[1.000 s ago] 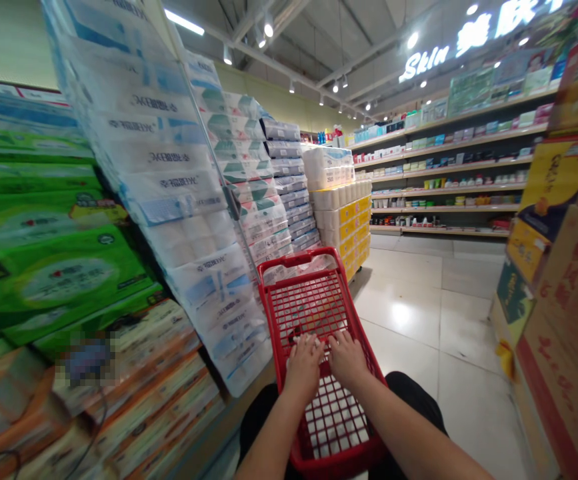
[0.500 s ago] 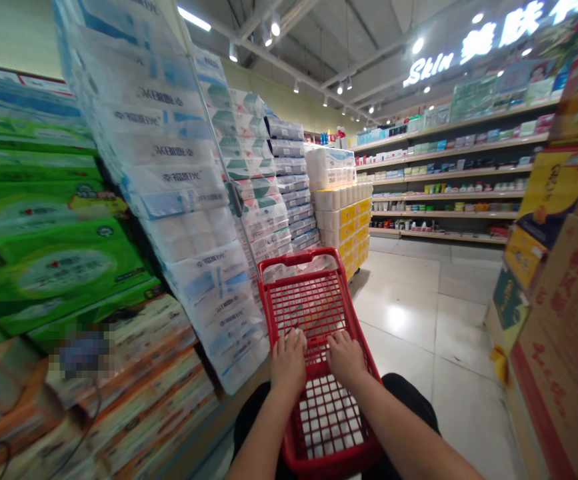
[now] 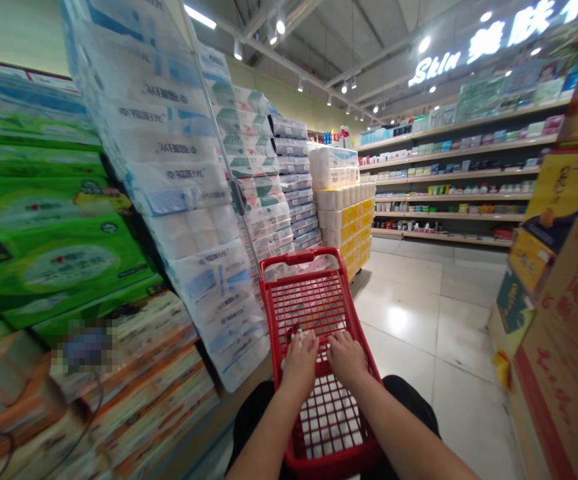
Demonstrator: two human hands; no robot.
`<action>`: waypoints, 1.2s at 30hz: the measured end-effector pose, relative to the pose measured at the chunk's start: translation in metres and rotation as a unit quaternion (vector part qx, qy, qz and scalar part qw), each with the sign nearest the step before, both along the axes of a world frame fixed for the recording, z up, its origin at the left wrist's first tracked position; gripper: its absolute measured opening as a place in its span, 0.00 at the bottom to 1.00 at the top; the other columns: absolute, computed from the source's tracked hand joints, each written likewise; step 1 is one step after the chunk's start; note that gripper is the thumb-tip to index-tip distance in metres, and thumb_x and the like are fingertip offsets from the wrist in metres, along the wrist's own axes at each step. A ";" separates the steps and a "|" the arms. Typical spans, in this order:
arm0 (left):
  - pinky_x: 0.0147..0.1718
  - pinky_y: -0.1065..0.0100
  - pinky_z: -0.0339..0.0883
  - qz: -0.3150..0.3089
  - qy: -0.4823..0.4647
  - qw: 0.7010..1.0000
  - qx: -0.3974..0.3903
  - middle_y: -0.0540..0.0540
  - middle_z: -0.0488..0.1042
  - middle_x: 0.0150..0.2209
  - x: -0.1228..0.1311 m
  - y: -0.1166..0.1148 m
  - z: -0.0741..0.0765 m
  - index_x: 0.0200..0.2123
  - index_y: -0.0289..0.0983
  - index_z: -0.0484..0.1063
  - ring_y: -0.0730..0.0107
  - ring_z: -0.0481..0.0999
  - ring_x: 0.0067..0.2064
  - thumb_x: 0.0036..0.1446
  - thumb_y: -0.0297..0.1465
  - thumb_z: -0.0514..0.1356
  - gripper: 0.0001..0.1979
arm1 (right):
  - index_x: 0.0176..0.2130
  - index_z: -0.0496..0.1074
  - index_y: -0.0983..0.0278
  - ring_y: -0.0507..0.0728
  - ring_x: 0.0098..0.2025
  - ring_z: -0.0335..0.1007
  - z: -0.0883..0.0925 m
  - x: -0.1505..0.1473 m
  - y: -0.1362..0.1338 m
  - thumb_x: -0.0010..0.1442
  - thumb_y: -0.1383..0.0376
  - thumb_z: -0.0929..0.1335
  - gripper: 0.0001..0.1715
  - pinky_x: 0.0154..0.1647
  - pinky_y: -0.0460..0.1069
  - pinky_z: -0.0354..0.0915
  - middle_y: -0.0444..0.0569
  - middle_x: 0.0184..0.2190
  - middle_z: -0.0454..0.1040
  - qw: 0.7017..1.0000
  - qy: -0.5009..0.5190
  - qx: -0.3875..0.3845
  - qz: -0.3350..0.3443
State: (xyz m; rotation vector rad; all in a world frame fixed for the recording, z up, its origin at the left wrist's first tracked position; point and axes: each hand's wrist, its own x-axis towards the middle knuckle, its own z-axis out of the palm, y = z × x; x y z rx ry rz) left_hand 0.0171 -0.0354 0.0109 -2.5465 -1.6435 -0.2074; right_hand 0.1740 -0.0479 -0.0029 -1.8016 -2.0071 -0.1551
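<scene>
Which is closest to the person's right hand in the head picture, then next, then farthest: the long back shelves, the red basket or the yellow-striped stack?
1. Red basket: right under the right hand.
2. Yellow-striped stack: ahead, past the basket's far end.
3. Long back shelves: ahead and rightward, beyond the stack.

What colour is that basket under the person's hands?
The basket is red, including its grid; the head view shows it best.

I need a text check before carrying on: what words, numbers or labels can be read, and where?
"Skin 美肤": lit sign; the character after it is cut off.
Too blurred or small to read surely: print on the green packs, white packs, roll pack, yellow box and carton.
Red cart: no text seen.
</scene>
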 end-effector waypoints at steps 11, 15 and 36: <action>0.62 0.54 0.55 -0.012 -0.025 0.999 -0.042 0.51 0.55 0.66 0.003 0.001 0.008 0.63 0.44 0.59 0.56 0.49 0.68 0.51 0.17 0.49 0.36 | 0.45 0.71 0.60 0.60 0.52 0.62 0.001 0.000 0.000 0.63 0.65 0.61 0.13 0.43 0.52 0.61 0.52 0.48 0.71 1.000 -0.001 -0.011 -0.002; 0.63 0.56 0.53 -0.017 -0.036 0.999 -0.017 0.51 0.54 0.67 -0.004 0.003 0.005 0.62 0.43 0.60 0.62 0.50 0.67 0.53 0.16 0.46 0.34 | 0.46 0.71 0.60 0.60 0.52 0.62 -0.001 0.000 0.001 0.62 0.66 0.61 0.14 0.43 0.52 0.61 0.52 0.49 0.71 1.000 0.002 -0.006 0.003; 0.62 0.59 0.54 -0.015 -0.063 0.998 0.016 0.50 0.61 0.63 -0.008 0.010 0.001 0.61 0.42 0.61 0.63 0.58 0.63 0.50 0.15 0.47 0.35 | 0.46 0.71 0.60 0.60 0.52 0.62 0.001 0.000 0.001 0.62 0.66 0.61 0.15 0.42 0.52 0.61 0.51 0.48 0.71 1.000 0.006 -0.015 0.001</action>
